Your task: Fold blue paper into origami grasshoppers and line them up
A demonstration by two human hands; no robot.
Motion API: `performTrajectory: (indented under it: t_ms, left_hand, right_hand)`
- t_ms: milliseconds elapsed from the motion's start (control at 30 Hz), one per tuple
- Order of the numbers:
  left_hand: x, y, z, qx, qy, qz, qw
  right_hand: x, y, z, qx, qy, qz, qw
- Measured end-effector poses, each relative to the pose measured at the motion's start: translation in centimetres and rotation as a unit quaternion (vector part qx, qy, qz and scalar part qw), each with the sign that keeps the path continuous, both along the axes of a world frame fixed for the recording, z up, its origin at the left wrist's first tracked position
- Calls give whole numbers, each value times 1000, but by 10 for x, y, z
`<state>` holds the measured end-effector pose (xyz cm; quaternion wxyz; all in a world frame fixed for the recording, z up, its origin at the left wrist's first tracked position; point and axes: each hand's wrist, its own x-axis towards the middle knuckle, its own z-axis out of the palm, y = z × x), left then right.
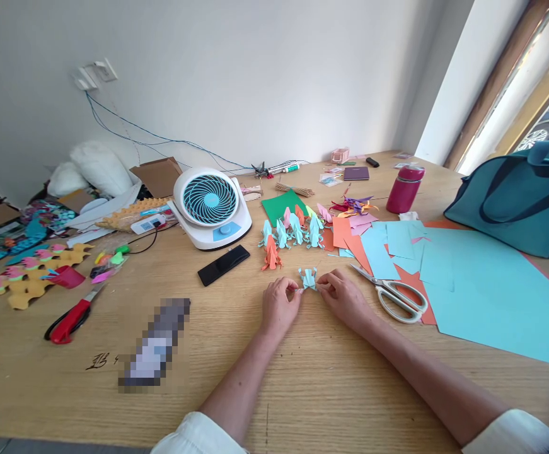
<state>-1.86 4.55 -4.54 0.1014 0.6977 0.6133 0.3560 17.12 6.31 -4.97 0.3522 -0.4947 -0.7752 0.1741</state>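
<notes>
Between my two hands is a small light-blue folded paper figure (308, 278) with thin bent legs, close to the tabletop. My left hand (281, 302) pinches its left side between thumb and fingers. On the opposite side, my right hand (343, 295) pinches it too. Just beyond stands an orange paper figure (271, 253) of similar shape. Several more folded figures, such as a blue one (315, 233), are grouped behind it in front of a green paper sheet (281, 207). White-handled scissors (399, 301) lie right of my right hand.
A white fan (212, 205) and a black phone (224, 264) are left of the figures. Large light-blue paper (491, 290), a magenta bottle (405, 189) and a teal bag (515, 205) occupy the right. Red-handled scissors (72, 320) and a pixelated object (155, 347) are at left.
</notes>
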Motion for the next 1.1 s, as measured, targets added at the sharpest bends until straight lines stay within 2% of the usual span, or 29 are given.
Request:
performTrajectory:
  t_ms: [533, 833, 1100]
  left_hand:
    - [4, -1, 4, -21, 25, 7, 999]
    - [8, -1, 6, -30, 35, 24, 999]
    - [4, 1, 6, -6, -9, 16, 1000]
  right_hand:
    - [0, 4, -5, -7, 27, 28, 999]
    - [0, 2, 2, -3, 66, 95, 993]
    - [0, -2, 6, 3, 108, 135, 985]
